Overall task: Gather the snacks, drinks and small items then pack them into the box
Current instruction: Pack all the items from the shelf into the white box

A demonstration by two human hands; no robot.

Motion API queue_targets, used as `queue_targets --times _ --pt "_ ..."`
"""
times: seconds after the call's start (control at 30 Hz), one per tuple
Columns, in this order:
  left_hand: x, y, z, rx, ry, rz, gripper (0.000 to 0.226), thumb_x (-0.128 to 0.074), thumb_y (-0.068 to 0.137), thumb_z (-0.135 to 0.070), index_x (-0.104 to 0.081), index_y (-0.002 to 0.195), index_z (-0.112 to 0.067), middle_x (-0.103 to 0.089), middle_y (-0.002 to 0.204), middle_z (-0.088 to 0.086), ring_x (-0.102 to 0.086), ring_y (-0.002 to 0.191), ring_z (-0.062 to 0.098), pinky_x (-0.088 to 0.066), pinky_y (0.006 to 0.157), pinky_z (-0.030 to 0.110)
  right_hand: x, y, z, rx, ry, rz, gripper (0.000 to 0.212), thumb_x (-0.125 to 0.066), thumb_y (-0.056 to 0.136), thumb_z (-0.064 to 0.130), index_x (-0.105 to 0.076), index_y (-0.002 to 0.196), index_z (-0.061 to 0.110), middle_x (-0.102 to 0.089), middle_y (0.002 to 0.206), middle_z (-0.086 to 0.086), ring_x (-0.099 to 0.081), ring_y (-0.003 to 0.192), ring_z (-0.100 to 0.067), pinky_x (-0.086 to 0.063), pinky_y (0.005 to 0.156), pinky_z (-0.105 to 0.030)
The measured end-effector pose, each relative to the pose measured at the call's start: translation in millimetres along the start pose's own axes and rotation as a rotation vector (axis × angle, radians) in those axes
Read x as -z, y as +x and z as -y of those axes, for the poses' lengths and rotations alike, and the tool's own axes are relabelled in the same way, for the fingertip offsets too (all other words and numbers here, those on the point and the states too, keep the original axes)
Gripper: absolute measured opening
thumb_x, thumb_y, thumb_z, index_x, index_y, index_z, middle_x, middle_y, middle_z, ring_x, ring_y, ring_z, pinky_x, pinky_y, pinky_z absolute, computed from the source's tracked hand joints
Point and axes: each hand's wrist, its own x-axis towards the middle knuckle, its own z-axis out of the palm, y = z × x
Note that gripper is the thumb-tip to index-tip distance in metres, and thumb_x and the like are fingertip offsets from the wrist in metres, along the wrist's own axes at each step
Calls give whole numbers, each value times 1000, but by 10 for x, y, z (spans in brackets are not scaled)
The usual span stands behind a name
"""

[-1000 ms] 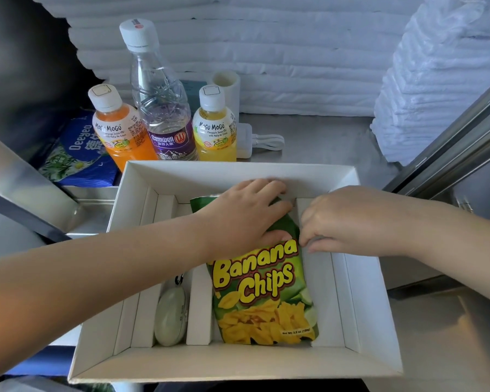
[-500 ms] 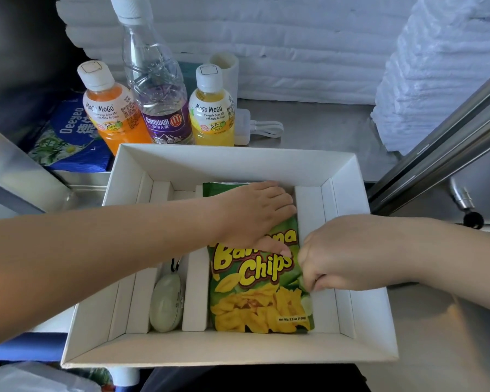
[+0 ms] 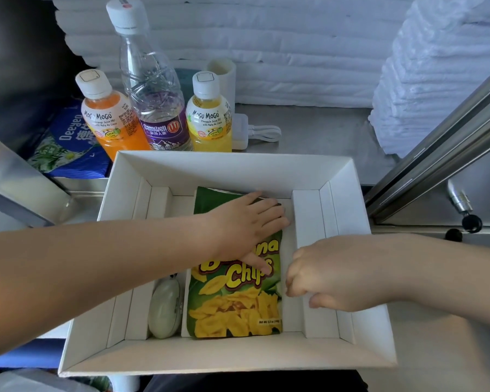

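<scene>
Flat-fingered, the left hand [image 3: 244,230] presses on the upper half of the banana chips bag [image 3: 232,306]. The right hand [image 3: 331,273] curls its fingers down at the bag's right edge, thumb against the divider [image 3: 309,216]; whether it pinches bag or cardboard I cannot tell (the fingertips are tucked out of sight). The box [image 3: 238,171] holds the bag in its middle compartment, long axis running from near wall to far wall, under both hands. Just beyond the far wall stand the water bottle [image 3: 153,103], orange drink [image 3: 111,123] and pineapple drink [image 3: 208,120], towards the left side, so the left hand looks better placed to fetch them. An oval case [image 3: 166,309] lies in the slot left of the bag. A charger [image 3: 241,131] sits beside the pineapple drink, its far side hidden.
</scene>
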Motion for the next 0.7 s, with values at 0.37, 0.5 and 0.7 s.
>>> queue_targets --times 0.37,0.5,0.7 --pt "-50 -790 -38 378 -128 413 124 -47 66 -83 36 135 -22 43 131 17 10 139 48 2 113 53 143 117 -222 -166 -125 -145 36 -37 98 29 -54 126 13 -48 132 -6 -47 121 -24 -43 97 -41" --pt "-87 -766 -87 321 -200 418 126 -64 70 -66 34 139 -25 44 131 17 10 138 48 9 112 47 235 169 -310 -212 -145 -154 37 -36 99 29 -55 126 12 -49 131 -5 -52 116 -25 -46 94 -41" --pt "-120 -694 -147 289 -131 317 120 -53 75 -70 37 131 -14 40 130 20 11 139 46 19 101 42 388 203 -378 -227 -117 -219 38 -38 99 36 -52 130 18 -47 136 0 -50 119 -21 -47 94 -42"
